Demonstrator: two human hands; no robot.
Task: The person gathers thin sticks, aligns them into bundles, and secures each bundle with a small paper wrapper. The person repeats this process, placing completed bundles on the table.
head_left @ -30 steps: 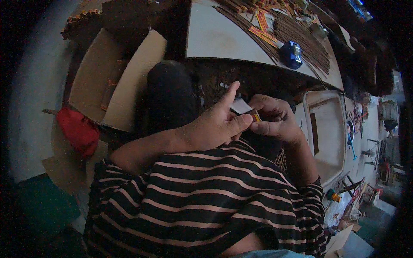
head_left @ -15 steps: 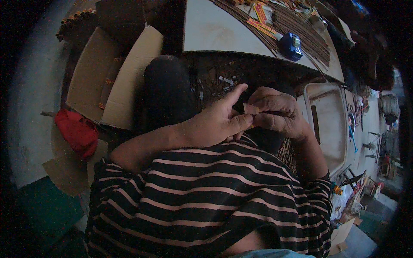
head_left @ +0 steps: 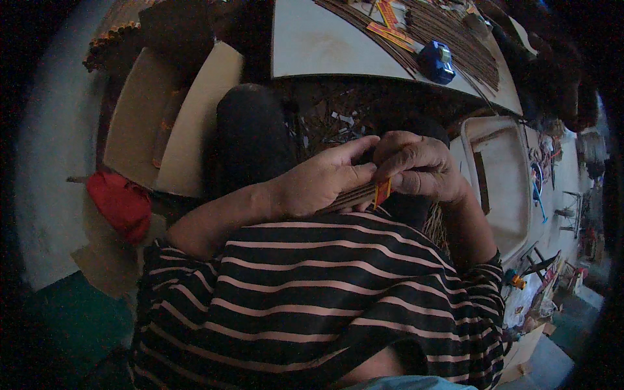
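My left hand is closed around a bundle of thin brown incense sticks, held low in front of my striped shirt. A red and yellow paper label lies across the right end of the bundle. My right hand pinches at that label, its thumb and fingers beside the left fingertips. Both hands nearly touch over my lap. The far side of the bundle and part of the label are hidden by the fingers.
Ahead stands a white table with long brown sticks, red and yellow labels and a blue tape dispenser. An open cardboard box and red cloth are at left, a white tub at right.
The bundle has turned in my hands, so its sticks and the label's red and yellow face now show. My right fingers have shifted along the label.
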